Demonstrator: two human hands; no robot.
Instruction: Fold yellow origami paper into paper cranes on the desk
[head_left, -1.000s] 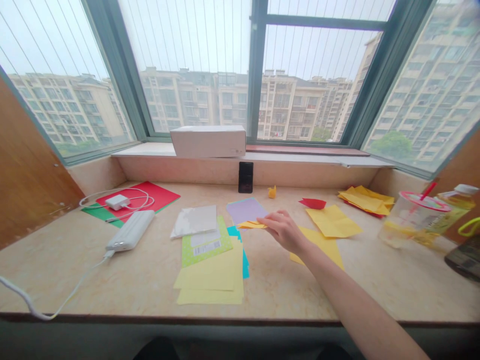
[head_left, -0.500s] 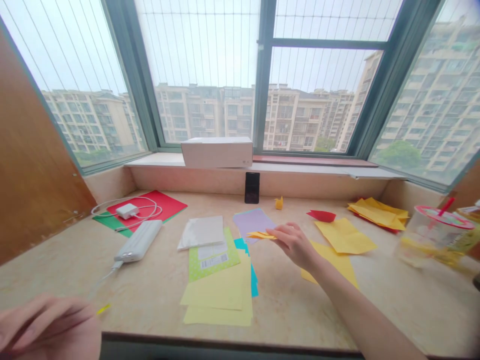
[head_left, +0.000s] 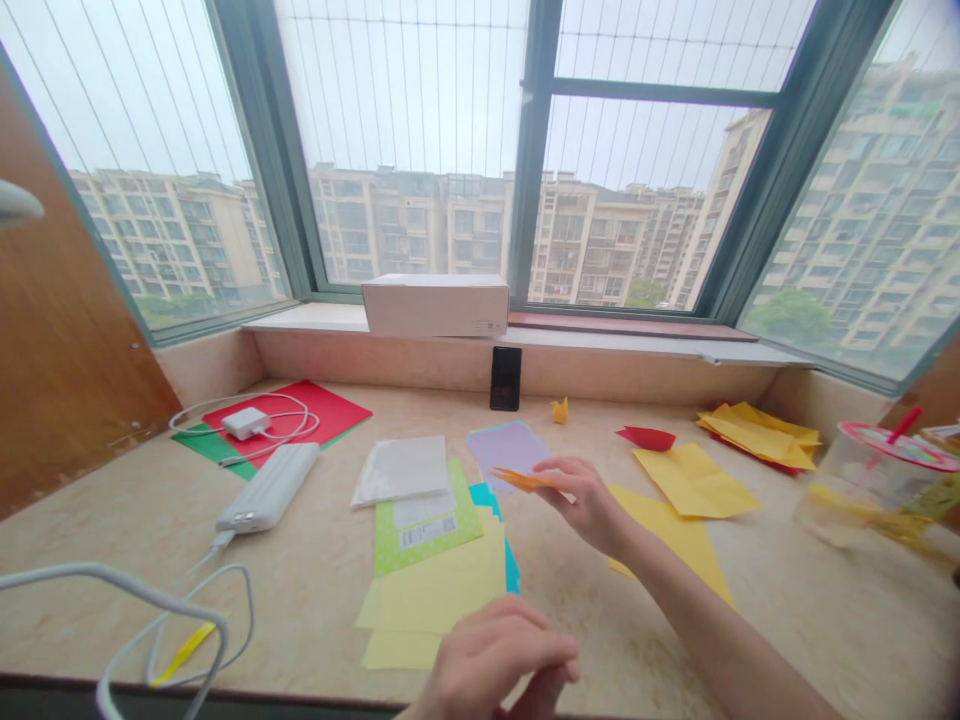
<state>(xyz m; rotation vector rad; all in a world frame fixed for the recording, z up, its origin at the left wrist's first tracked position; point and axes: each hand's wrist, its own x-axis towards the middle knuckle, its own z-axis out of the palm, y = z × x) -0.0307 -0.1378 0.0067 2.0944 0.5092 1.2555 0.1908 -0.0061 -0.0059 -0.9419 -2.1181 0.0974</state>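
My right hand is pinched shut on a folded orange paper piece, held just above the lilac sheet. My left hand is low at the near edge, over the pale yellow sheets; its fingers are curled together and I cannot make out anything in them. A green patterned packet and a teal sheet lie under the yellow stack.
A power bank with a white cable lies left, near a charger on red paper. Yellow sheets, a red fold, a drink cup, a phone and a box sit beyond.
My left hand came in from the lower left to the near centre over the yellow sheets. My right hand lifted the orange piece slightly. The cable now loops at lower left.
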